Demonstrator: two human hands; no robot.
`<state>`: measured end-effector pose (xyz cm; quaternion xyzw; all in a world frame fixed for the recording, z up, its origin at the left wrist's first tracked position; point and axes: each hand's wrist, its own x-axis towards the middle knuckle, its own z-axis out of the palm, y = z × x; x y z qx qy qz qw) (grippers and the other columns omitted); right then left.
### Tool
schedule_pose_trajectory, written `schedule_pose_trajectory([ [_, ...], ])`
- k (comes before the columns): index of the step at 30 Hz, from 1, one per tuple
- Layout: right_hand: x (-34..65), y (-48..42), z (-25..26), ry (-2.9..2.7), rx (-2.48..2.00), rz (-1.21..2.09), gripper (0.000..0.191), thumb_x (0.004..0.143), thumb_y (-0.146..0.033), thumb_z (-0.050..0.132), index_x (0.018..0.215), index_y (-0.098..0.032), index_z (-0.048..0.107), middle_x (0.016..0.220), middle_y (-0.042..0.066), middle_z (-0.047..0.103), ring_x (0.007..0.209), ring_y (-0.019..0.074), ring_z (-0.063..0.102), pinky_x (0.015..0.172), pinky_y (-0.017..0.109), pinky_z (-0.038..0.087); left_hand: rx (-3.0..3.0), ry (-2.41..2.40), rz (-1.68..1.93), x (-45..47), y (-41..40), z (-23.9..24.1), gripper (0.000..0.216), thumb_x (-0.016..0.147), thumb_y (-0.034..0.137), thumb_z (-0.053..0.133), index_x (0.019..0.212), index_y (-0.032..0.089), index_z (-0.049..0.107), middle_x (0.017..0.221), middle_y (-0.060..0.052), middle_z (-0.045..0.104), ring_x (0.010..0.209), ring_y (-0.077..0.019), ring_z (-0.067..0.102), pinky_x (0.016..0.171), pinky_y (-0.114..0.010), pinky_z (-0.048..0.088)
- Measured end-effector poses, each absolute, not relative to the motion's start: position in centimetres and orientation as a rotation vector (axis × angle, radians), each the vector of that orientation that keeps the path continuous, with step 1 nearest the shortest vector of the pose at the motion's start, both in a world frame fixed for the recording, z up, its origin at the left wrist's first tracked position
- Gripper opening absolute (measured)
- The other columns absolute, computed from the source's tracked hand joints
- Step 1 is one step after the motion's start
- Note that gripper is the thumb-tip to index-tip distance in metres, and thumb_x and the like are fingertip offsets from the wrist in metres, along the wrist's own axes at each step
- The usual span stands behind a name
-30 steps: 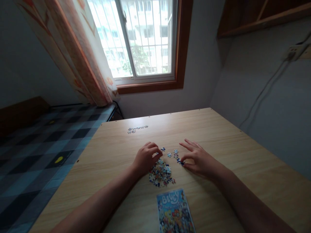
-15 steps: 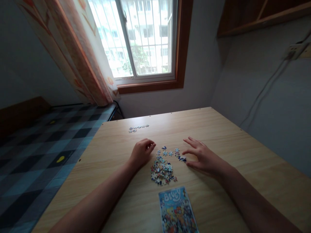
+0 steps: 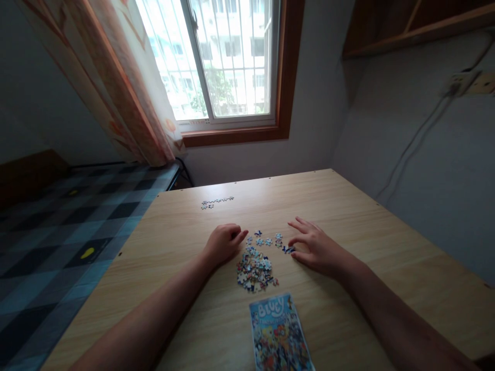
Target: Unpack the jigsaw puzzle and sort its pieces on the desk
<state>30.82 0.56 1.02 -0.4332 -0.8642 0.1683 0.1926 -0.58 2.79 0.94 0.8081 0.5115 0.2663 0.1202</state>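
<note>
A heap of small colourful puzzle pieces (image 3: 254, 270) lies on the wooden table (image 3: 348, 206). A few loose pieces (image 3: 266, 240) sit just beyond the heap, between my hands. My left hand (image 3: 223, 242) rests on the table left of the heap, fingers curled under with the index finger pointing toward the loose pieces; nothing shows in it. My right hand (image 3: 313, 246) lies flat to the right, fingers spread, its thumb and fingertips touching a dark piece (image 3: 288, 250).
A printed puzzle picture card (image 3: 278, 334) lies at the near table edge. A short joined strip of pieces (image 3: 216, 202) sits toward the far left. A bed with a checked cover (image 3: 65, 221) stands left of the table; the wall and a cable are on the right.
My left hand has drawn back leftward off the heap and curled. My right hand has shifted slightly while staying by the dark piece. The view has tilted a little.
</note>
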Motion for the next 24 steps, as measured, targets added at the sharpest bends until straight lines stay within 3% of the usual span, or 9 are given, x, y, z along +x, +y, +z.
schedule_pose_trajectory([
  [11,32.3,0.8,0.9,-2.403,-1.212,0.471,0.018,0.079,-0.025,0.072,0.096,-0.028,0.078,0.149,0.007,0.048,0.146,0.0332,0.029,0.115,0.061,0.024,2.371,1.496,0.777,-0.7,2.9,0.7,0.046,0.091,0.041,0.05,0.053,0.019,0.037,0.053,0.004,0.04,0.054,-0.0109,0.036,0.058,-0.026,0.027],
  [17,31.9,0.7,0.7,-2.401,-1.193,0.493,0.023,0.078,-0.028,0.075,0.101,-0.029,0.076,0.15,0.007,0.047,0.146,0.0323,0.029,0.115,0.059,0.027,2.402,1.448,0.602,-0.9,2.8,1.2,0.045,0.089,0.043,0.052,0.053,0.019,0.04,0.054,0.004,0.041,0.054,-0.0107,0.035,0.058,-0.026,0.026],
  [24,31.0,0.5,0.4,-2.42,-1.144,0.466,0.026,0.087,-0.04,0.066,0.11,-0.031,0.074,0.149,0.008,0.048,0.146,0.0335,0.03,0.115,0.062,0.025,2.373,1.343,0.496,-1.6,3.0,1.6,0.043,0.08,0.042,0.062,0.054,0.019,0.037,0.054,0.006,0.037,0.055,-0.0095,0.033,0.056,-0.025,0.022],
])
